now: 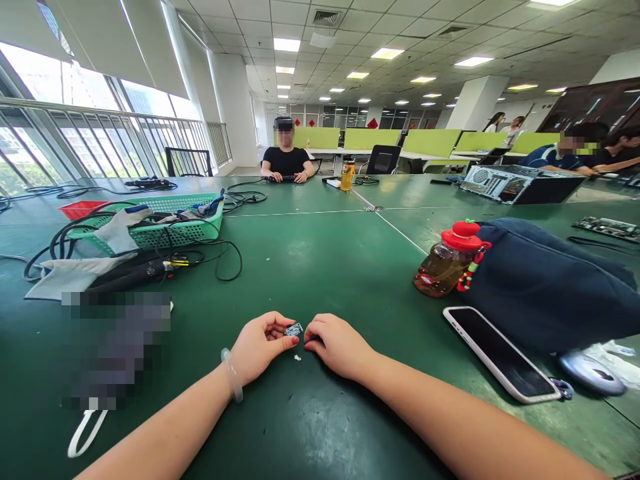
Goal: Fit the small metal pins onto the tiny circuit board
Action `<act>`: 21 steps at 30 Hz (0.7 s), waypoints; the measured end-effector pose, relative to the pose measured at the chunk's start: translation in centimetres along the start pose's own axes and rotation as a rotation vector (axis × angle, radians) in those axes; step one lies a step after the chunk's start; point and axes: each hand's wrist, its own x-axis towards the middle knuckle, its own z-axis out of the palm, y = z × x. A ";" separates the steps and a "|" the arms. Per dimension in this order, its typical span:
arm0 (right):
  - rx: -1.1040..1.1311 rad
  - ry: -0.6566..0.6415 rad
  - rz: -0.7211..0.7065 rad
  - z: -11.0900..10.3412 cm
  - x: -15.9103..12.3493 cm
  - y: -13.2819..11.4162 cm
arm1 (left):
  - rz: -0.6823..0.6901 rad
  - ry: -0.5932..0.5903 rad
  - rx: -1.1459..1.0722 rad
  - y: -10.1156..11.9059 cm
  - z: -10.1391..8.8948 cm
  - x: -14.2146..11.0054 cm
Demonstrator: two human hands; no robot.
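Note:
My left hand (260, 343), with a translucent bangle at the wrist, pinches a small grey-blue piece (294, 329) between thumb and fingers. The piece has a patterned face, perhaps a small circuit part; it is too small to name surely. Just to its right, my right hand (334, 340) is closed, thumb and fingertips together beside the piece. Anything inside those right fingers is hidden. Small white bits (297, 358) lie on the green table (310, 413) below the gap between my hands.
On the left are a green basket (180, 233) with gloves and cables, and a blurred dark pouch (120, 353). To the right are a phone (505, 353), a red-lidded bottle (443, 267), a dark bag (555, 280) and a computer case (515, 185). A person (287, 157) sits opposite.

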 end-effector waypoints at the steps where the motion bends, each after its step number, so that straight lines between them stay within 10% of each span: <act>1: -0.007 -0.004 -0.001 0.0 0.1 0.0 | 0.001 0.001 0.001 0.0 0.0 0.0; 21: -0.081 0.002 0.023 -0.1 0.2 0.3 | -0.010 -0.016 0.020 0.2 0.0 -0.1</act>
